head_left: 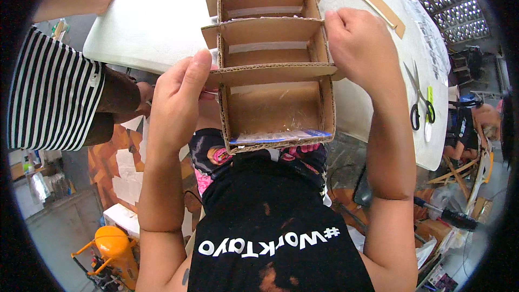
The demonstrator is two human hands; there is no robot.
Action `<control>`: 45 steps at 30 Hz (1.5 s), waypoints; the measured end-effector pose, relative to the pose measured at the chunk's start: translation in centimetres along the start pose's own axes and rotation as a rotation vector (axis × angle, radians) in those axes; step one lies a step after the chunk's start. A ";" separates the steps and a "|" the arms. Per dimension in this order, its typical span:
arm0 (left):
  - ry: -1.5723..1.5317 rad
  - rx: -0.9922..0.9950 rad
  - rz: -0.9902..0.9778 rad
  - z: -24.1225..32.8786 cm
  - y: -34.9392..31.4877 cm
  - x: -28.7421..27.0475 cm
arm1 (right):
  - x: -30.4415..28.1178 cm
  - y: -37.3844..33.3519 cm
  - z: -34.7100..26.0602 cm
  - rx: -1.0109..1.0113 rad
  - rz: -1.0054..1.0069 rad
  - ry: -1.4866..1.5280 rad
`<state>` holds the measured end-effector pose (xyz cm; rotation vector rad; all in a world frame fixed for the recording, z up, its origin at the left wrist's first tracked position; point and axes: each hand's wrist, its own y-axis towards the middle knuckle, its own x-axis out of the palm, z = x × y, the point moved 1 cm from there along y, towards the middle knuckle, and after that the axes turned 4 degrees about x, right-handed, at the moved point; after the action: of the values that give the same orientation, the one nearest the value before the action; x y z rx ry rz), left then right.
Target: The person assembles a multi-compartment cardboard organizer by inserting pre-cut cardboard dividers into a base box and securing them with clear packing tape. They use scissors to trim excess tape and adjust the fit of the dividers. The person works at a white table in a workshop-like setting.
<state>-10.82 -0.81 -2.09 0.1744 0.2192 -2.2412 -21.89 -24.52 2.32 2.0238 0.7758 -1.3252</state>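
Observation:
A long brown cardboard box [275,111], split by cross dividers into a row of compartments, reaches from just in front of my body over the white table. Its divider ends stick out past both side walls. My left hand [179,94] pinches the left end of the nearest divider [270,72], thumb on top and fingers beneath. On the other side, my right hand [358,43] is curled closed against the right wall, by the ends of the two nearest dividers; its fingertips are mostly hidden. The nearest compartment has a blue-and-white printed strip along its front edge.
Scissors [415,97] and a green-and-white cutter [428,113] lie on the table [146,16] to the right. A cut cardboard strip [377,6] lies farther back. At left, another person in striped clothing rests a hand [102,1] on the table. An orange tank [114,249] stands lower left.

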 end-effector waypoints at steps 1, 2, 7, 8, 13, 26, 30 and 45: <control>-0.017 0.020 -0.003 -0.2 -0.1 0.0 | -0.3 -0.3 -0.2 0.045 -0.031 -0.011; -0.034 0.040 -0.006 -0.5 -0.2 -0.1 | -0.3 -0.6 -0.1 0.050 -0.033 0.015; -0.055 0.072 -0.049 -0.9 -0.4 -0.4 | 0.3 -0.9 0.4 0.069 -0.073 0.182; -0.128 0.052 -0.034 -0.9 -0.6 -0.2 | 0.4 -0.9 0.3 0.064 -0.071 0.199; -0.048 0.178 -0.150 -1.0 -0.4 -1.1 | 0.8 -0.9 0.6 -0.026 -0.019 0.179; 0.495 0.636 -0.082 -3.1 -0.3 -0.9 | 0.5 -0.7 0.6 -0.020 -0.044 0.179; 0.529 0.653 -0.048 -3.3 -0.4 -0.7 | 0.5 -0.6 0.5 -0.007 -0.046 0.159; 0.390 0.570 0.018 -5.7 -1.4 0.1 | 2.9 -0.5 1.9 -0.213 -0.115 -0.054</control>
<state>-11.66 1.21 -7.50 0.9152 -0.2224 -2.1814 -22.40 -25.12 -1.11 1.7926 0.9782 -1.2948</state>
